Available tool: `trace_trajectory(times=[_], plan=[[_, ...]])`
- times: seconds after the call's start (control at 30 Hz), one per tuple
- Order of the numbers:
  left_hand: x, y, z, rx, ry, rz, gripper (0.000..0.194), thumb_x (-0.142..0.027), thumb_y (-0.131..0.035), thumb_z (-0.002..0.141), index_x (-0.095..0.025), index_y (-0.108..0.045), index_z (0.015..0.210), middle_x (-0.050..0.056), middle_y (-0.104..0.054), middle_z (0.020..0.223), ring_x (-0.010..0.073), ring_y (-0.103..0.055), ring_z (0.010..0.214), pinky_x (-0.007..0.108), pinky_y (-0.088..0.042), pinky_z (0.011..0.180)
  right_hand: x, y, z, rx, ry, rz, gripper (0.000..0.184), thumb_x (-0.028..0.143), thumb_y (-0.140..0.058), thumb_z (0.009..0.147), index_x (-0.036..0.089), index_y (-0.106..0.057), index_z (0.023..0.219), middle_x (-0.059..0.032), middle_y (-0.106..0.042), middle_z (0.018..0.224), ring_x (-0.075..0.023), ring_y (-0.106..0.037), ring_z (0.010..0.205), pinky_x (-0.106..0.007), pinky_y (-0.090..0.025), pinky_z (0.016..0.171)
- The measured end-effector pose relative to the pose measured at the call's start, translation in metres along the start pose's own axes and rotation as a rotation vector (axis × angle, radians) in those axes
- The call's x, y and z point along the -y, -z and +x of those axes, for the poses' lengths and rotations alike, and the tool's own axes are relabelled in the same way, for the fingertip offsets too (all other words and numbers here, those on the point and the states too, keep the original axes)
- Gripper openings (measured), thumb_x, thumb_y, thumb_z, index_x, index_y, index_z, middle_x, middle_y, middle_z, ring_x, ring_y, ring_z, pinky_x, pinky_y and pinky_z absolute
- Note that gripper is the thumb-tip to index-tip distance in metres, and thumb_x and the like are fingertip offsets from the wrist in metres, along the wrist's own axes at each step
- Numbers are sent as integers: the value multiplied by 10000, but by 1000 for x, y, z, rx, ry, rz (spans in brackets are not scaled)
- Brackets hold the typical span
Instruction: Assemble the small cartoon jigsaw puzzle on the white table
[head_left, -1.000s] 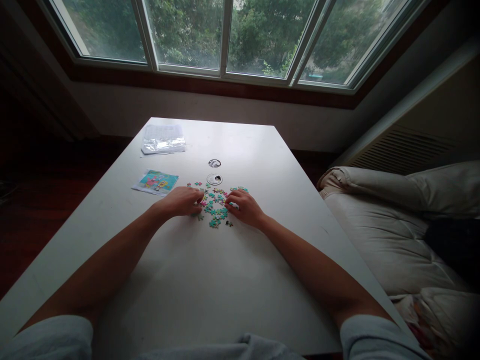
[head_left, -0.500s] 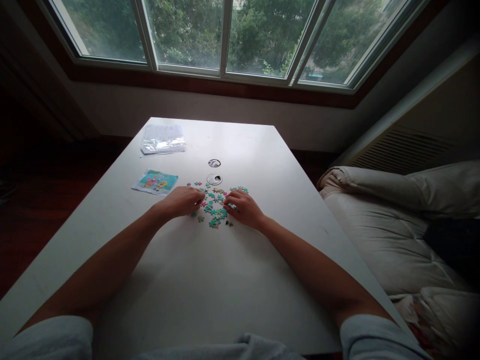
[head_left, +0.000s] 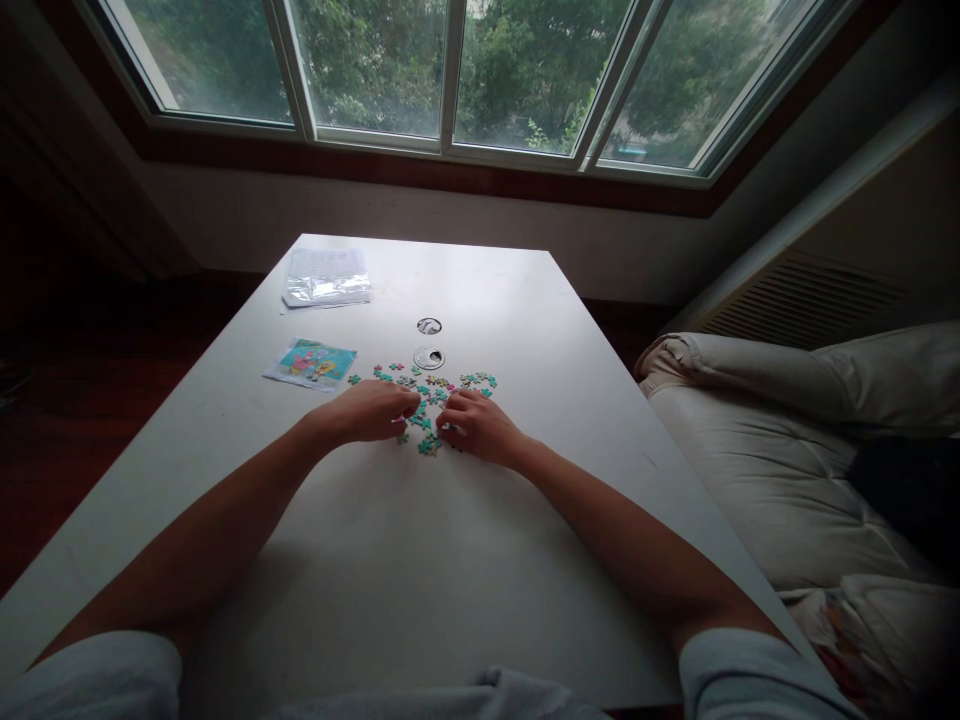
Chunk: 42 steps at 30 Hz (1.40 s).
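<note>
Jigsaw puzzle pieces [head_left: 429,445], mostly teal with some pink and yellow, lie loose on the white table [head_left: 420,560]. My left hand [head_left: 371,410] rests at the left side of the pile, thumb and fingers apart, with a pink piece showing by the thumb. On the pile's right side is my right hand [head_left: 480,425], its fingers bent and spaced apart over the pieces. Several pieces are partly covered by both hands. A printed picture sheet [head_left: 313,364] with colourful cartoon figures on teal lies to the left, beyond my left hand.
A clear plastic packet with papers [head_left: 327,278] lies at the far left of the table. Two round fittings, one of them a metal ring [head_left: 429,358], are set in the tabletop beyond the pieces. A padded light sofa [head_left: 750,440] stands to the right, and a window is ahead.
My right hand has moved slightly left and nearer me over the pieces. My left hand has shifted a little right, its thumb and fingers wider apart; a piece now shows left of it.
</note>
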<state>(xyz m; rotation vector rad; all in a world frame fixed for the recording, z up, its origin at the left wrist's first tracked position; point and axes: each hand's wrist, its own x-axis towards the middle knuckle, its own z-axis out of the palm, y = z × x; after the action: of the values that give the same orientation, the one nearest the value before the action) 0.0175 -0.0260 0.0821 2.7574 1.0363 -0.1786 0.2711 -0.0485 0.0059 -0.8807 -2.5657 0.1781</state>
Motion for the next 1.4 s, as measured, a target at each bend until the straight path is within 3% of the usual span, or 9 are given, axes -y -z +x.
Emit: trace_trajectory(times=[0.17,0.4,0.6,0.83,1.13,1.3,1.4], plan=[[-20,-6,4,-19,-56,-14,179,-389,-597,904,-222,-638,857,50,-728,890,201,-658,765,280,-362,616,-1,-4,0,-20,28,-2,112,332,-647,960,248,-714,993,-64,-658,929,-231,-548,951,-362,-405,855],[-32,-15,10,10,15,64,170,-337,-582,885,-203,-662,817,71,-728,855,225,-679,775,283,-383,624,-3,-6,0,-15,-18,-29,82,283,-646,950,236,-711,928,-55,-656,891,-215,-535,907,-338,-377,815],[-21,-13,6,46,12,37,128,-339,-616,867,-222,-669,861,53,-728,902,217,-673,811,277,-393,645,-8,-1,-2,-41,-105,-97,85,226,-614,940,221,-699,943,-73,-665,939,-228,-518,931,-352,-372,833],[-7,-15,6,56,5,-30,115,-328,-632,836,-234,-679,882,39,-715,868,198,-633,746,277,-376,636,5,1,3,11,76,27,130,323,-614,967,242,-708,1008,-58,-654,916,-214,-539,912,-348,-386,831],[9,-9,11,135,-93,-394,109,-293,-602,819,-191,-638,801,-15,-609,679,128,-510,611,246,-317,552,15,-8,1,11,39,-10,180,389,-624,973,242,-717,1019,-57,-651,904,-210,-530,894,-335,-389,803],[22,-10,12,157,-70,-424,120,-299,-602,813,-191,-650,799,-20,-595,676,125,-506,619,240,-323,558,20,-10,2,20,59,-26,254,414,-651,959,278,-713,1164,-56,-652,917,-217,-524,908,-335,-386,793],[28,-13,14,142,-39,-418,135,-316,-604,815,-189,-648,802,-16,-601,675,131,-513,625,243,-322,561,23,-10,3,36,84,-39,191,387,-637,969,283,-728,1101,-50,-651,924,-212,-523,908,-335,-381,797]])
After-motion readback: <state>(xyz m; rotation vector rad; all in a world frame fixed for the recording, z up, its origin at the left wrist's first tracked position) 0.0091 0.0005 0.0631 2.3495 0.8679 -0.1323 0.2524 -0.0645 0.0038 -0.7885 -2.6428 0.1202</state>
